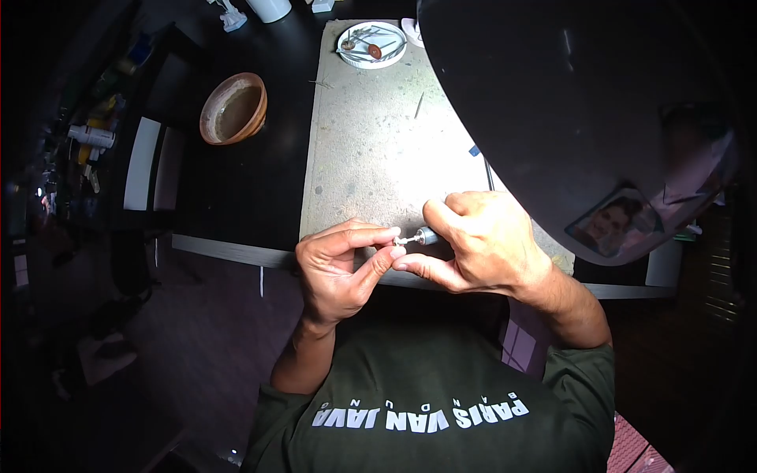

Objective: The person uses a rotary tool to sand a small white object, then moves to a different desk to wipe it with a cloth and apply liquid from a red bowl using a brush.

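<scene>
**A:** so what's hard to see here?

**B:** the small piece (pixel 400 243), mostly. It's pinched between the left hand's (pixel 335 264) thumb and fingers, which cover a lot of it, so its exact shape is anyone's guess. The right hand (pixel 485 244) is closed around a slim rotary handpiece (pixel 426 236), its back end hidden by the hand. The bit (pixel 411 240) points at the piece; can't tell if they touch.

**A:** and that big dark curved panel (pixel 552 118)?

**B:** blocks the right side of the pale speckled board (pixel 355 150). A dark rod (pixel 489 172) and a blue bit of something (pixel 474 150) sit right at its edge, partly cut off.

**A:** containers?

**B:** round white dish (pixel 344 60) at the far end of the board, holding thin metal bits plus a reddish-brown disc (pixel 374 51). Terracotta bowl (pixel 257 118) off to the left, something murky greyish-brown inside, can't tell what.

**A:** elbow room?

**B:** hands are at the board's near end, by the table's front edge (pixel 229 250). Open board runs from there towards the dish, with one thin pointed tool (pixel 419 105) lying on it. Strip of dark tabletop (pixel 280 173) between bowl and board too.
</scene>
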### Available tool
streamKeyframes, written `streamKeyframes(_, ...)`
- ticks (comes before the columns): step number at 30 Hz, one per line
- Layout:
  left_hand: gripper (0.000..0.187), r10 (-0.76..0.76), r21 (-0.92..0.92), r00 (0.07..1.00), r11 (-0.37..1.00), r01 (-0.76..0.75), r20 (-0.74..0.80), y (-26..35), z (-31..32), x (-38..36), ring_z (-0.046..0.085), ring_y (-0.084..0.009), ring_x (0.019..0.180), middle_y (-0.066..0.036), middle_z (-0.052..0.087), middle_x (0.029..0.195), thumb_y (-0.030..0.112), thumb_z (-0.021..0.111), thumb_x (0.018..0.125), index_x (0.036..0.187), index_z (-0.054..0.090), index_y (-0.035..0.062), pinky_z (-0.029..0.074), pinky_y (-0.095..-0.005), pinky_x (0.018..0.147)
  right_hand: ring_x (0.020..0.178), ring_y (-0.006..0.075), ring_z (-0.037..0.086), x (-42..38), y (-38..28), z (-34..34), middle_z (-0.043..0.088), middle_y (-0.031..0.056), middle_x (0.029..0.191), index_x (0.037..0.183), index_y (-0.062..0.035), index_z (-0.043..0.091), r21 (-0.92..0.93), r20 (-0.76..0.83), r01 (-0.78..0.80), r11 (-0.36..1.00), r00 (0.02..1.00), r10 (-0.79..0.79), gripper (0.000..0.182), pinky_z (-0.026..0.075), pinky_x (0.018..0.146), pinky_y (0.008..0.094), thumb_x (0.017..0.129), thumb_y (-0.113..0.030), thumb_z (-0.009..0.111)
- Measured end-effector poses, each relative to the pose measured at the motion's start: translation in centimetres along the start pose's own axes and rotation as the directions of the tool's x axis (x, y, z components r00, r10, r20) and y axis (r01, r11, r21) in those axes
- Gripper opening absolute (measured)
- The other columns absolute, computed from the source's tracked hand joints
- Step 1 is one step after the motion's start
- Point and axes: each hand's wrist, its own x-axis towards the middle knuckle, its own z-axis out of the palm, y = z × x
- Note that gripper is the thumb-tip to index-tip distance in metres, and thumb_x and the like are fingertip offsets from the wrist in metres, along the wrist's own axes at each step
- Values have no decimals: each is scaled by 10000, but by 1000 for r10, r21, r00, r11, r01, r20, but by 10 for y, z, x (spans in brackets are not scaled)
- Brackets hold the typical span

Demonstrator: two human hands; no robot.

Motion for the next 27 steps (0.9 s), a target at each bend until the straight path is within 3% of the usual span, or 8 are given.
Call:
streamKeyframes(4,183,-34,0,999,999,34,-7,2,1,0,671,-181,785,-156,703,846,-126,735,784,958,704,-79,535,-277,729,450,177,483,3,-2,-2,399,15,521,679,-85,533,3,2,21,1000,1000,-21,525,396,449,328,759,-539,785)
streamKeyframes(9,166,-3,21,1000,1000,3,2,1,0,1,677,-155,764,-158,704,855,-129,729,791,950,714,-84,530,-236,689,448,180,481,2,1,-3,400,13,524,693,-81,544,-88,-4,84,993,996,-84,526,396,452,328,759,-544,784)
streamKeyframes(16,189,28,143,1000,989,-30,14,3,-2,3,679,-162,751,-145,711,851,-130,729,766,942,727,-58,525,-246,675,443,180,484,0,1,2,407,13,520,694,-88,542,-97,-19,60,994,998,-62,532,387,434,324,755,-562,775)
streamKeyframes(27,207,40,174,998,984,-49,51,3,-4,2,671,-180,775,-161,701,846,-146,724,766,960,707,-76,525,-262,703,430,185,496,4,-2,-2,425,18,510,663,-97,518,-59,28,7,998,1000,-6,540,396,426,325,756,-564,772)
